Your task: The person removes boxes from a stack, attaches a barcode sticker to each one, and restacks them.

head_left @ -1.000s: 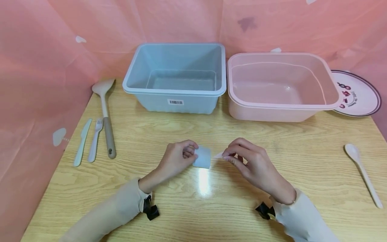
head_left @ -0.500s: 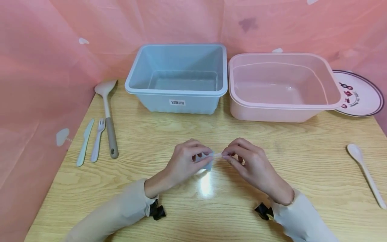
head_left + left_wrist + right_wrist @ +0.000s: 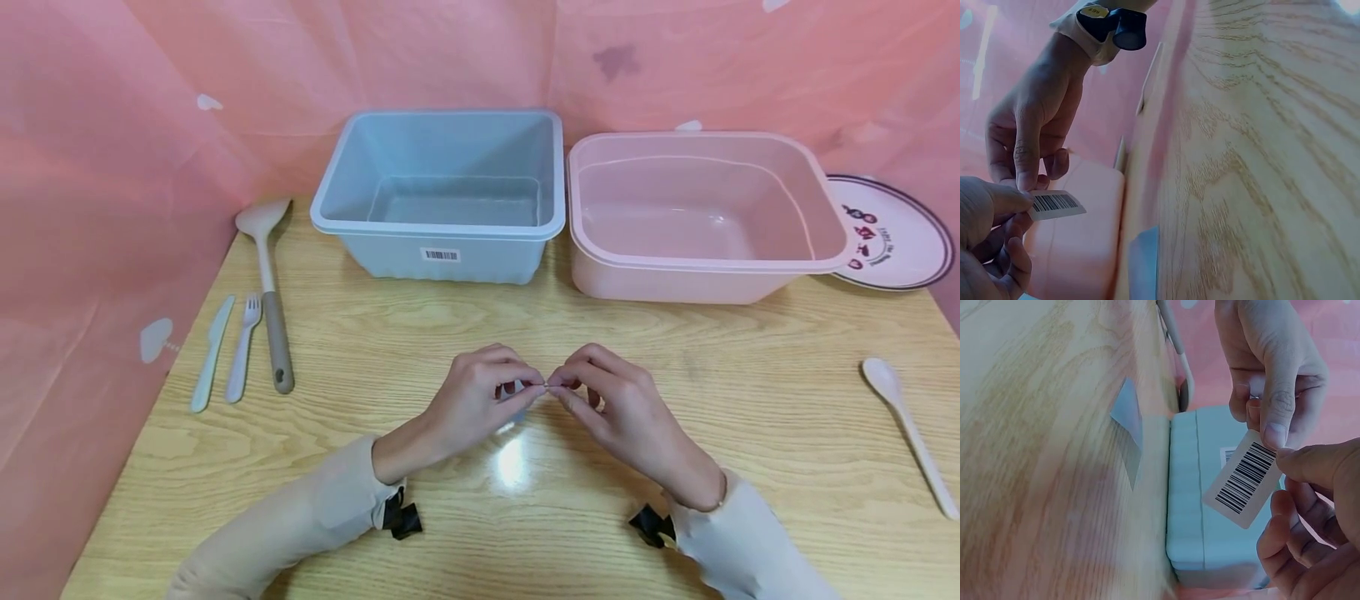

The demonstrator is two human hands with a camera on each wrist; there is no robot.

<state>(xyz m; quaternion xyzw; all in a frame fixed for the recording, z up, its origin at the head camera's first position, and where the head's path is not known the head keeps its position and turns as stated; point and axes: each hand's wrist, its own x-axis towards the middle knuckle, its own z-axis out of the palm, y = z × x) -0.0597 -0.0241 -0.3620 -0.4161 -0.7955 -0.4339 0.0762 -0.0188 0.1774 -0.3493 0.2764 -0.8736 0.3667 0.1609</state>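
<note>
Between my two hands is a small white barcode label (image 3: 1242, 480), its printed stripes plain in both wrist views. The left hand (image 3: 480, 392) pinches its edge between thumb and forefinger. From the other side, the right hand (image 3: 615, 400) pinches the same label, and the fingertips of both hands meet there. In the head view the fingers hide nearly all of the label. A bent light-blue piece of sheet (image 3: 1127, 415) lies on the wooden table (image 3: 450, 533) below, partly covered by the left hand in the head view.
A blue bin (image 3: 450, 250) bearing a barcode and a pink basin (image 3: 667, 283) stand at the back, with a printed plate (image 3: 911, 242) at right. Leftward lie a knife (image 3: 212, 354), a fork (image 3: 242, 350) and a spatula (image 3: 275, 333). A spoon (image 3: 911, 433) lies far right.
My left hand has let go of the light-blue sheet and moved right to the label. Its fingertips now pinch the label alongside those of the right hand, which has barely moved.
</note>
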